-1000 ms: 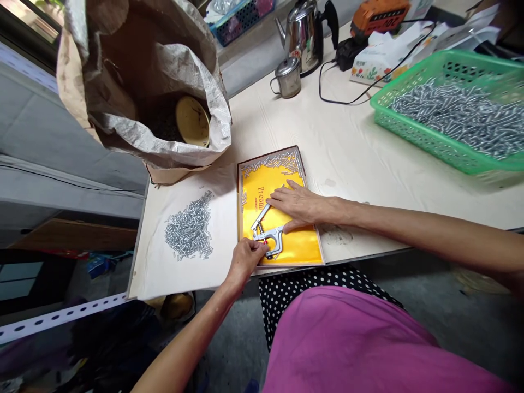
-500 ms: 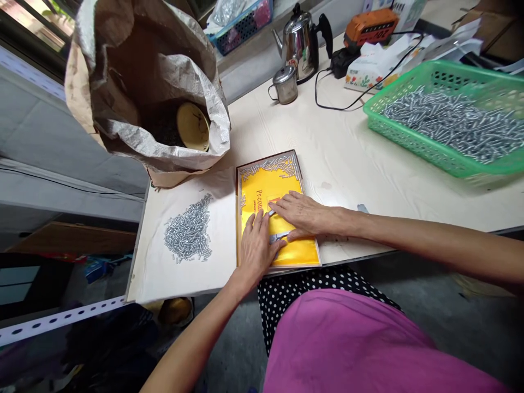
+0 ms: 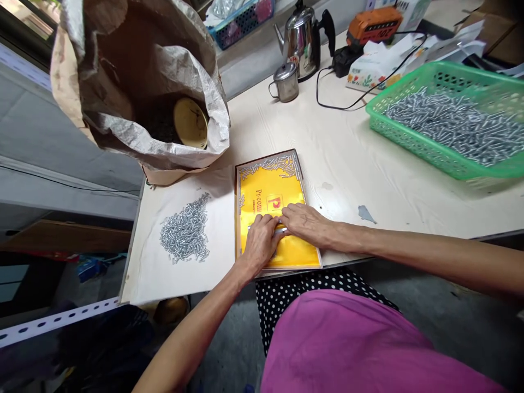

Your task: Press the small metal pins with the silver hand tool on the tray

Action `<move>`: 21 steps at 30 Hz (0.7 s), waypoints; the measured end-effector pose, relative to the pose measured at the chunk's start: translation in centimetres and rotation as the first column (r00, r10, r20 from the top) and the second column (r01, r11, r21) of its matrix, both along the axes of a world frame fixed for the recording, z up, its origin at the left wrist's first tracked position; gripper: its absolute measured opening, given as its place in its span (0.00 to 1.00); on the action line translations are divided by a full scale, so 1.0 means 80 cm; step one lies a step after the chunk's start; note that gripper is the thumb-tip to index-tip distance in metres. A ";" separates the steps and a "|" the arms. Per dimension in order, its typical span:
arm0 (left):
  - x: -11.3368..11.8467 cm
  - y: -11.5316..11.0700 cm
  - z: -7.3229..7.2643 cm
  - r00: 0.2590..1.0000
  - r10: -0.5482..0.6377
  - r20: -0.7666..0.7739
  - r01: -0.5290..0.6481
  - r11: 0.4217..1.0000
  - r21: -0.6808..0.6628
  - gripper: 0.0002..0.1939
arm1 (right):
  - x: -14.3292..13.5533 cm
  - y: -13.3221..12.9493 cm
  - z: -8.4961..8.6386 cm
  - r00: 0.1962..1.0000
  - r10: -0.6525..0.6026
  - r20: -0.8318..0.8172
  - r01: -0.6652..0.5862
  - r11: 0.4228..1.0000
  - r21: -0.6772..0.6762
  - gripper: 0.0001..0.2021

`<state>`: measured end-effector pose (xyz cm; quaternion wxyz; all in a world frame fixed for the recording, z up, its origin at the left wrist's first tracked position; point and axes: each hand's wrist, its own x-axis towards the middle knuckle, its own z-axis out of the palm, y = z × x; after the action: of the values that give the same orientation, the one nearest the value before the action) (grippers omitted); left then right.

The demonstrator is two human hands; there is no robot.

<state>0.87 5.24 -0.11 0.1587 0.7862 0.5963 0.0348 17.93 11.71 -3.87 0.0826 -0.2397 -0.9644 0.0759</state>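
A shallow tray (image 3: 236, 191) with a yellow printed bottom lies at the table's front edge. Small metal pins (image 3: 282, 164) are scattered along its far end, with a few at its left side. Over the middle of the tray, my left hand (image 3: 262, 240) and my right hand (image 3: 305, 222) meet, fingers closed around a thin silvery piece (image 3: 280, 230). The fingers cover most of that piece, so its full shape is hidden. Left of the tray, a pile of metal pins (image 3: 185, 232) rests on the pale tabletop (image 3: 339, 164).
A large open sack (image 3: 143, 158) with a yellow bowl (image 3: 190, 123) inside stands at the back left. Behind are a metal cup (image 3: 286, 84), a kettle (image 3: 302, 43) and an orange battery (image 3: 374, 24). A green basket (image 3: 434, 157) of metal pins sits at the right.
Both hands have come together over the tray. My right hand moved nearer and its spread fingers closed; my left fingers curled in. The printed logo is now uncovered.
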 end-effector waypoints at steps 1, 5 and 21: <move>0.001 0.000 0.000 1.000 0.000 0.002 0.000 1.000 -0.007 0.12 | 0.000 -0.001 -0.003 1.000 0.009 -0.006 -0.009 1.000 -0.013 0.04; 0.001 0.003 -0.001 1.000 0.000 -0.011 0.000 1.000 -0.017 0.13 | -0.001 -0.003 0.000 0.999 0.032 0.024 -0.030 0.998 -0.055 0.05; 0.005 -0.046 -0.009 0.990 -0.127 -0.060 0.136 0.973 0.185 0.10 | 0.000 0.062 0.005 1.000 0.001 0.022 -0.004 0.986 0.166 0.10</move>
<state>1.27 1.56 -0.82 0.0714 0.8361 0.5405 0.0618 17.90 16.63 -3.46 0.0915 -0.2316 -0.9685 -0.0070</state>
